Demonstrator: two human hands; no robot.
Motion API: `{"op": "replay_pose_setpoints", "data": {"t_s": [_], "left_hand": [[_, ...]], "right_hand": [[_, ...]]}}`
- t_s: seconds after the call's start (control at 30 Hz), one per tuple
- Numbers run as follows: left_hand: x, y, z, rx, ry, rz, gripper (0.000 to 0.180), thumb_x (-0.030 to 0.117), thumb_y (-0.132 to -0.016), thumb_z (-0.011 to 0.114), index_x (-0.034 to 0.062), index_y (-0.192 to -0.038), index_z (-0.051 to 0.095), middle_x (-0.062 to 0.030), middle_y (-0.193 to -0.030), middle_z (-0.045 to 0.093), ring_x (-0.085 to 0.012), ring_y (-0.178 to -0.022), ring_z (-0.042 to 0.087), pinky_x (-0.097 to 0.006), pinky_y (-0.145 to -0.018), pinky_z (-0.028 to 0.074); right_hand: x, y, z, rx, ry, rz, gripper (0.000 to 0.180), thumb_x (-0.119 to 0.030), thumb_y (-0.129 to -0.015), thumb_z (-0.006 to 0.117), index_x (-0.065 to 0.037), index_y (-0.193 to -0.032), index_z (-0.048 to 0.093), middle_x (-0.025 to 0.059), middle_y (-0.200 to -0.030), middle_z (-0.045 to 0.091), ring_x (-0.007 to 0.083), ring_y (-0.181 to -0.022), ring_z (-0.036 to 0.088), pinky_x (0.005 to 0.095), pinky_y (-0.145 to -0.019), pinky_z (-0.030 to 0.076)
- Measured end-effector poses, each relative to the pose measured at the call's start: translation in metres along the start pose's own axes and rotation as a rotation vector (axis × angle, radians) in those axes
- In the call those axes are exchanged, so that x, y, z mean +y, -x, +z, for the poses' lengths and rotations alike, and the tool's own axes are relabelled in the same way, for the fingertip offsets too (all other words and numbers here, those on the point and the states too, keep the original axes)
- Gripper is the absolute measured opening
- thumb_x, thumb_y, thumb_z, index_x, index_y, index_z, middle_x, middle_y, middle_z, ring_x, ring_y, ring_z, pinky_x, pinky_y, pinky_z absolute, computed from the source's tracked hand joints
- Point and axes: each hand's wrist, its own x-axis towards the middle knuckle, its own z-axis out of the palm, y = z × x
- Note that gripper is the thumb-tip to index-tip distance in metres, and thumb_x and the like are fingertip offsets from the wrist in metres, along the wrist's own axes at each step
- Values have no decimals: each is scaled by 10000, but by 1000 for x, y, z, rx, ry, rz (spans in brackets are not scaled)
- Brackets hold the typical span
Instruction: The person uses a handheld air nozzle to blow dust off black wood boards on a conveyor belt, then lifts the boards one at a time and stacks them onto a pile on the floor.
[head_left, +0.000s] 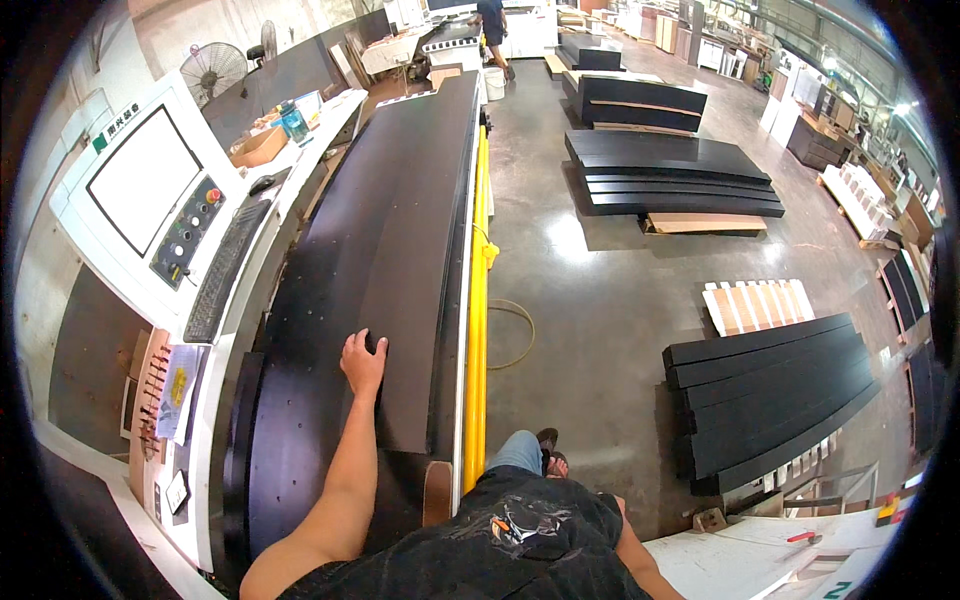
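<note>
My left hand (363, 362) lies at the left edge of a long dark board (415, 300) on the machine's bed. Its thumb reaches toward the board and its fingers stretch forward, apart from the thumb; I see nothing held in it. A wider black panel (310, 400), dotted with small holes, extends along the board's left side. At the near end, a brown block with a rounded top (437, 492) stands beside the white edge of the bed. My right arm (640, 560) shows only in part at the lower edge, and the right hand is out of the picture.
A yellow rail (479, 300) runs along the bed's right side. On the left stand a control panel (150, 190), a keyboard (225, 270) and a tool rack (152, 395). Stacks of black boards (770, 390) rest on the floor to the right. Farther off, a person (492, 25) stands.
</note>
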Motion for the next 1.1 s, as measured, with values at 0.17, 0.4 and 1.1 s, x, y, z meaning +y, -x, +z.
{"op": "replay_pose_setpoints", "data": {"t_s": [0.17,0.4,1.1], "left_hand": [[-2,2,2,5,14,-1,575,452,-926,775,99,-1371,683,-194,-1460,622,-388,-1367,563,-541,-1132,445],[2,1,-3,-18,51,-12,577,444,-932,768,97,-1384,678,-191,-1471,616,-385,-1385,551,-536,-1164,414],[-2,0,-3,-33,30,-25,583,448,-951,746,98,-1410,665,-196,-1503,590,-380,-1426,514,-544,-1194,376]], "right_hand": [[4,0,-5,5,0,4,401,-468,-907,711,-103,-1003,848,169,-993,814,326,-1004,781,450,-916,590],[7,-2,-6,-6,4,8,395,-460,-907,715,-101,-1005,848,166,-995,815,322,-1002,781,447,-916,590],[0,-1,-18,-35,-2,-8,378,-438,-906,727,-97,-1013,850,156,-999,818,307,-997,782,438,-915,590]]}}
